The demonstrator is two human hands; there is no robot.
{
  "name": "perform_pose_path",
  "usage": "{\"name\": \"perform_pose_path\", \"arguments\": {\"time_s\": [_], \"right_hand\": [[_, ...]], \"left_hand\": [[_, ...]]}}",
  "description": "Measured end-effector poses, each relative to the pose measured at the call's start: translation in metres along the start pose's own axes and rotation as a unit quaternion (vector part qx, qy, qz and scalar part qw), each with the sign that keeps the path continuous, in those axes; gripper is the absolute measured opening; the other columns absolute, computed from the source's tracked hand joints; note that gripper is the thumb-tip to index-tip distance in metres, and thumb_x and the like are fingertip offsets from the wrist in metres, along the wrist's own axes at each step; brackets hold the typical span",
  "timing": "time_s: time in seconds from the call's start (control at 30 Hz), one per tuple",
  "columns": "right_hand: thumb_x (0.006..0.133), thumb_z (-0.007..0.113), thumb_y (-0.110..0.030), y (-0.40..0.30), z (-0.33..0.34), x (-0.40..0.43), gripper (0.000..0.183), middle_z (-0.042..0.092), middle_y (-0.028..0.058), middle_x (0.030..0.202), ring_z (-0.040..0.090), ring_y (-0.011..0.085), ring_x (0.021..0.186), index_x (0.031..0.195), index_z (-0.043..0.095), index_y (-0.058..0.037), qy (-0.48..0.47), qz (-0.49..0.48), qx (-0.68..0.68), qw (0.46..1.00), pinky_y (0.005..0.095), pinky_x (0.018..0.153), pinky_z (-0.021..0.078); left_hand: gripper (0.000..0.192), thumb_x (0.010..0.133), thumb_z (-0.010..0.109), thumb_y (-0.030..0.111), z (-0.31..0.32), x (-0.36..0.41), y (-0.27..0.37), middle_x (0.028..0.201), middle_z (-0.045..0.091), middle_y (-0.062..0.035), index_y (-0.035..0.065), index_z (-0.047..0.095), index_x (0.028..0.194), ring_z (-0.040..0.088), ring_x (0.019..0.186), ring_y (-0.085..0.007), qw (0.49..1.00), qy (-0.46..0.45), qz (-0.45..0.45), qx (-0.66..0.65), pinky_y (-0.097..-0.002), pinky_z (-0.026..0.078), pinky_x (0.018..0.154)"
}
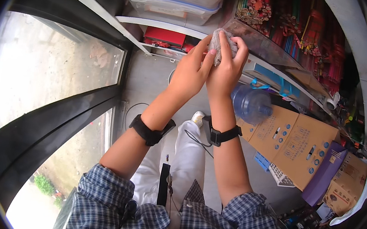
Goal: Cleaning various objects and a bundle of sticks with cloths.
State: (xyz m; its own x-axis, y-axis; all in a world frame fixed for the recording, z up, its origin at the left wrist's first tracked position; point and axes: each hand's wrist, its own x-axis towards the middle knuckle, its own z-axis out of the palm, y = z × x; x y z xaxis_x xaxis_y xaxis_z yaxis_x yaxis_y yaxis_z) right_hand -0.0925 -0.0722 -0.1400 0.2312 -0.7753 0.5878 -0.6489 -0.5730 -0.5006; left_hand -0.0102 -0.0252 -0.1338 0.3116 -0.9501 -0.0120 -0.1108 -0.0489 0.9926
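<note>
A crumpled grey cloth [216,47] is bunched between my two hands, in front of a white shelf edge [166,25]. My right hand [226,68] grips it from the right, fingers spread over its top. From the left, my left hand [191,68] presses against its lower side, with the thumb near the cloth. Part of the cloth is hidden behind the fingers. Each wrist wears a black strap. Above the hands, lidded clear plastic boxes [171,4] with labels stand on the shelf.
Bundles of coloured sticks [255,8] fill a clear bin at upper right. A red box [164,37] lies on the lower shelf. On the right are a blue water jug [251,103], a large cardboard box [296,139] and a purple box [324,173]. A black-framed window [59,54] is at left.
</note>
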Motion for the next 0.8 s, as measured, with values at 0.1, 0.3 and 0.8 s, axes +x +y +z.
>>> {"name": "perform_pose_path", "arguments": {"time_s": [0.1, 0.3, 0.8], "right_hand": [[0.07, 0.069, -0.006, 0.005, -0.007, -0.011, 0.047, 0.05, 0.0159, 0.111, 0.052, 0.0332, 0.101, 0.117, 0.063, -0.0092, -0.037, -0.006, 0.008, 0.999, 0.0403, 0.087, 0.0448], [0.069, 0.07, -0.004, -0.004, -0.021, -0.001, 0.05, 0.047, 0.015, 0.118, 0.051, 0.0331, 0.105, 0.117, 0.057, -0.0058, 0.028, -0.051, 0.055, 0.997, 0.0405, 0.086, 0.0455], [0.077, 0.068, -0.017, -0.012, -0.017, 0.017, 0.046, 0.045, 0.0159, 0.119, 0.051, 0.0297, 0.107, 0.118, 0.059, 0.0019, 0.075, -0.03, 0.046, 0.996, 0.0387, 0.091, 0.0456]], "left_hand": [[0.046, 0.096, 0.047, 0.028, 0.001, -0.011, -0.01, 0.111, 0.06, -0.0242, 0.0053, 0.039, 0.135, 0.063, 0.094, -0.0374, 1.0, -0.016, -0.022, 0.015, -0.041, 0.048, 0.081], [0.06, 0.092, 0.053, 0.036, -0.006, -0.016, 0.009, 0.121, 0.054, -0.0238, 0.0097, 0.03, 0.141, 0.06, 0.102, -0.0375, 0.999, -0.017, 0.048, 0.008, -0.0402, 0.048, 0.084], [0.059, 0.086, 0.06, 0.041, -0.001, 0.003, 0.038, 0.113, 0.056, -0.0191, 0.0133, 0.044, 0.136, 0.062, 0.081, -0.0329, 0.989, 0.02, 0.117, 0.088, -0.0392, 0.052, 0.07]]}}
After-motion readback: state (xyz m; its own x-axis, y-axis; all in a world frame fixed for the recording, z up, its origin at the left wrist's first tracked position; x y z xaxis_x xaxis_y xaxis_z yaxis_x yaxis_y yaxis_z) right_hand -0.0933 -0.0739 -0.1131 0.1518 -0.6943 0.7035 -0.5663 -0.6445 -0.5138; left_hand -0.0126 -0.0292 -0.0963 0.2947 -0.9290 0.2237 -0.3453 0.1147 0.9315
